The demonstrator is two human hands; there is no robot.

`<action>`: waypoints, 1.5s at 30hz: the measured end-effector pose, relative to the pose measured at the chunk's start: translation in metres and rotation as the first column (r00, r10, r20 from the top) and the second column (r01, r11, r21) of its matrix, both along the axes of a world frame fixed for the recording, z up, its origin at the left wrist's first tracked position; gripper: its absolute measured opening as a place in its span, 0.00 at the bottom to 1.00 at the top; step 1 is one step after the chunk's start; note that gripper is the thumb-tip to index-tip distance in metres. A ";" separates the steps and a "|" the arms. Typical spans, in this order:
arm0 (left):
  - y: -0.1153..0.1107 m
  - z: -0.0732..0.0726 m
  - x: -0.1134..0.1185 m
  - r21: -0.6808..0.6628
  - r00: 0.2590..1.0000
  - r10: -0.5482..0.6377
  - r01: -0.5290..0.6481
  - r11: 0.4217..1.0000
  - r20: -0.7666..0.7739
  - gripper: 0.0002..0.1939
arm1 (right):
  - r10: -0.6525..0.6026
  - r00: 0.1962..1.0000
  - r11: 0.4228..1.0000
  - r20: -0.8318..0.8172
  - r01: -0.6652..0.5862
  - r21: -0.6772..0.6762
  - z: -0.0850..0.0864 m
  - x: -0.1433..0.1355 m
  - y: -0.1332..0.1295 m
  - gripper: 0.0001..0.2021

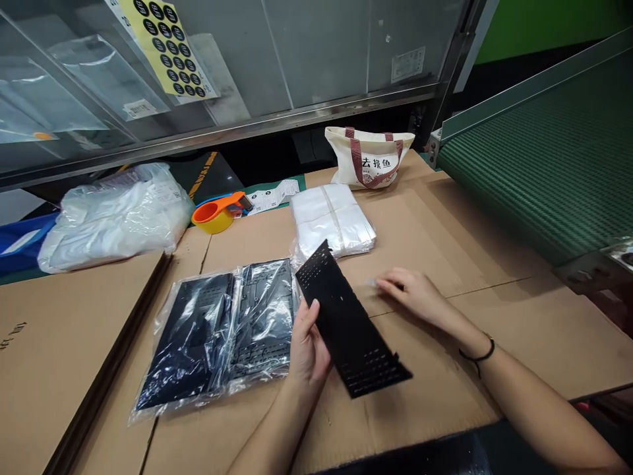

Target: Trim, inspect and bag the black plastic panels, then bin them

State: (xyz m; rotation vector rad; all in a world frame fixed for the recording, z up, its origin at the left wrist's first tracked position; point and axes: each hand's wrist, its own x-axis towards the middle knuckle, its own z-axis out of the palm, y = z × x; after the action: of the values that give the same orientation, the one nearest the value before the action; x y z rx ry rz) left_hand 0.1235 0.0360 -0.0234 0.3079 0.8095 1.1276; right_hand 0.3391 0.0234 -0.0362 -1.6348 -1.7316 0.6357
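Note:
My left hand (309, 346) grips a flat black plastic panel (346, 316) by its left edge. The panel is tilted above the cardboard, with rows of small slots near both ends. To its right, my right hand (410, 293) is closed in a pinch, apart from the panel. A small, pale, see-through piece (372, 282) shows at its fingertips, too blurred to name. Left of my left hand, black panels in clear plastic bags (190, 336) lie side by side on the cardboard. Beyond the held panel is a stack of clear plastic bags (333, 218).
An orange and yellow tape dispenser (216, 214) and a cloth tote bag (368, 158) stand at the back. A bulging plastic sack (119, 214) and stacked cardboard sheets (64, 349) are left. A green conveyor belt (548, 158) rises at right. Round black stickers (171, 46) hang above.

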 end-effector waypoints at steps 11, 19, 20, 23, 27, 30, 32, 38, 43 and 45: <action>-0.002 -0.005 0.003 0.082 0.989 0.141 -0.137 0.987 -0.042 0.23 | -0.107 0.462 0.974 -0.880 -0.131 -0.187 -0.004 -0.008 0.003 0.21; -0.016 -0.030 0.004 0.345 0.890 0.114 0.051 0.937 -0.441 0.39 | -0.228 0.303 0.972 -0.925 0.018 -0.234 -0.011 0.002 0.006 0.17; -0.015 -0.027 0.004 0.384 0.889 0.146 0.036 0.923 -0.434 0.42 | -0.226 0.292 0.974 -0.929 0.066 -0.216 -0.012 0.005 0.008 0.17; -0.011 -0.016 0.005 0.477 0.882 0.211 0.018 0.879 -0.422 0.43 | -0.221 0.267 0.969 -0.938 0.172 -0.179 -0.010 0.013 0.011 0.14; -0.011 -0.011 0.006 0.478 0.867 0.164 0.095 0.873 -0.471 0.40 | -0.213 0.245 0.965 -0.946 0.206 -0.164 -0.007 0.017 0.012 0.12; -0.013 -0.014 0.006 0.470 0.872 0.148 0.103 0.877 -0.467 0.42 | -0.204 0.292 0.970 -0.934 0.187 -0.153 -0.008 0.020 0.010 0.12; -0.014 -0.016 0.006 0.489 0.881 0.153 0.098 0.867 -0.448 0.43 | -0.197 0.324 0.974 -0.925 0.169 -0.148 -0.010 0.021 0.009 0.14; -0.018 -0.018 0.004 0.455 0.898 0.096 0.123 0.882 -0.429 0.50 | -0.196 0.352 0.978 -0.915 0.142 -0.155 -0.011 0.022 0.009 0.23; -0.017 -0.014 0.004 0.483 0.901 0.089 0.143 0.864 -0.424 0.51 | -0.204 0.355 0.976 -0.912 0.142 -0.163 -0.009 0.019 0.008 0.27; -0.015 -0.015 0.004 0.517 0.895 0.153 0.096 0.850 -0.418 0.47 | -0.180 0.400 0.982 -0.899 0.119 -0.144 -0.007 0.018 0.007 0.30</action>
State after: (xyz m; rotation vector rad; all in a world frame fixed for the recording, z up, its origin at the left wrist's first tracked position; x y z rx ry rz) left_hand 0.1275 0.0205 -0.0383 1.0562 0.8914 1.3213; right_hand 0.3571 0.0302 -0.0430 -1.0500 -0.7119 1.2099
